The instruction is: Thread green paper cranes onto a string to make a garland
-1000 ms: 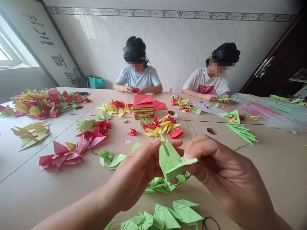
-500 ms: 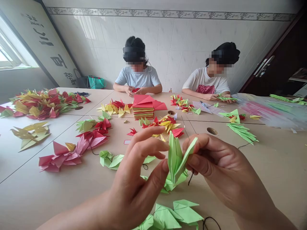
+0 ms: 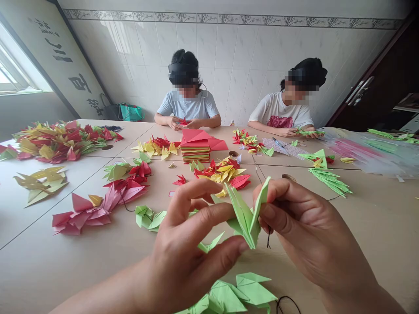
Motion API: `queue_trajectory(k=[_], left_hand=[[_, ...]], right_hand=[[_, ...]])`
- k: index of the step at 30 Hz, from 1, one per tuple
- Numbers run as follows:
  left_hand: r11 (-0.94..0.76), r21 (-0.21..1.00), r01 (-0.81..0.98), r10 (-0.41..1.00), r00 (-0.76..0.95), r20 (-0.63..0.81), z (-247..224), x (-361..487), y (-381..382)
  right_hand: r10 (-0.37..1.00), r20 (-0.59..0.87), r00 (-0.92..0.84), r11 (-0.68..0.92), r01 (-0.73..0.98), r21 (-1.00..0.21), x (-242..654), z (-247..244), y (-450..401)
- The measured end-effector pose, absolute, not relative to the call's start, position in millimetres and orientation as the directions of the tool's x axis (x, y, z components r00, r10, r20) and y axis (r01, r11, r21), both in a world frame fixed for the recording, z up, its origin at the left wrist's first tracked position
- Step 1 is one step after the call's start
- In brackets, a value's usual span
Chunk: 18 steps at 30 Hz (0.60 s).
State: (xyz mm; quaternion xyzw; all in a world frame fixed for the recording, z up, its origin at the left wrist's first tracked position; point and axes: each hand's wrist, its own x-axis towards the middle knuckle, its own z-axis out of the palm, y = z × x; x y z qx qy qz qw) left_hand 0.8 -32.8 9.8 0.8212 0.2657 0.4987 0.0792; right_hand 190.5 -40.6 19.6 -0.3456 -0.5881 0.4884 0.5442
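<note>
A folded light green paper piece (image 3: pixel 247 218) is held up in the middle, its narrow points spread in a V. My right hand (image 3: pixel 294 231) pinches its right flap between thumb and fingers, and a black thread hangs below the fingertips. My left hand (image 3: pixel 199 235) curls round the left side, thumb and index finger touching the piece. Beneath my hands, more green folded pieces (image 3: pixel 229 296) lie on the table with a loop of black thread. Another green strung group (image 3: pixel 150 219) lies behind my left hand, partly hidden.
Pink folded pieces (image 3: pixel 81 216) and a mixed pile (image 3: pixel 59 141) lie left on the table (image 3: pixel 29 270). A stack of red and yellow paper (image 3: pixel 195 148) stands further back. Two people sit opposite, handling paper. Plastic bags (image 3: pixel 376 152) lie at the right.
The green piece has tilted and shifted slightly right, its folds now wider apart. My left thumb has moved right to its lower tip. The red paper in the left person's hands has turned.
</note>
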Motion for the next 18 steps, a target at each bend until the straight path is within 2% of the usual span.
queue_trajectory(k=[3,6,8,13,18], left_hand=[[-0.854,0.341,0.393,0.484,0.357,0.799,15,0,-32],[-0.861,0.338,0.381,0.47,0.342,0.814,20,0,-30],[-0.865,0.387,0.319,0.485,0.34,0.806,20,1,-30],[-0.766,0.635,0.099,0.634,0.273,0.723,7,5,-33],[-0.731,0.682,0.031,0.652,0.327,0.684,2,7,-34]], right_hand=[[0.942,0.298,-0.154,0.285,-0.101,-0.953,191,19,-41],[0.946,0.293,-0.136,0.281,-0.099,-0.954,191,19,-41],[0.948,0.291,-0.132,0.278,-0.11,-0.954,192,19,-41],[0.952,0.276,-0.131,0.26,-0.128,-0.957,192,17,-41],[0.955,0.289,-0.074,0.279,-0.121,-0.953,194,15,-40]])
